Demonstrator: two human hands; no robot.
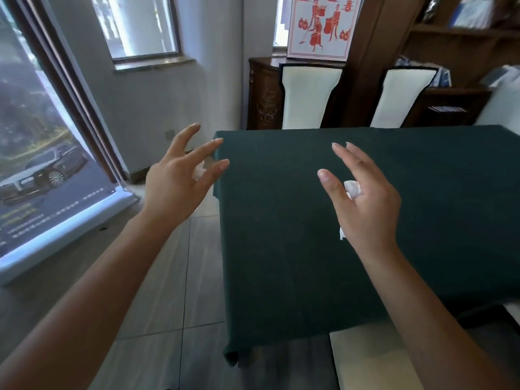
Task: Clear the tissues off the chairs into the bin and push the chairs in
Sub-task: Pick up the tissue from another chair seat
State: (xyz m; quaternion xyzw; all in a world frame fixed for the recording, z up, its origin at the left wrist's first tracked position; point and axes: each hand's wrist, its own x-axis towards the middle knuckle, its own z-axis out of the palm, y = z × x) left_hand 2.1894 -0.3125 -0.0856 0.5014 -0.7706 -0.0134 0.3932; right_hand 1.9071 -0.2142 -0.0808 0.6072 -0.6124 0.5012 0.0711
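Two crumpled tissues are held, one in the left hand [174, 181] and one in the right hand [365, 204], fingers half spread above the green counter [281, 249], while binning remains undone, no bin being visible.

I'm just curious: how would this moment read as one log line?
left hand: tissue | right hand: tissue wad | both raised by green table | bin: unseen

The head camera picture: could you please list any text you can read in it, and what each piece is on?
None can be read.
Car banner: lines of small print, too blurred to read.
Red-figure poster: pictures only, no legible words.
Shelf items: markings too small to read.
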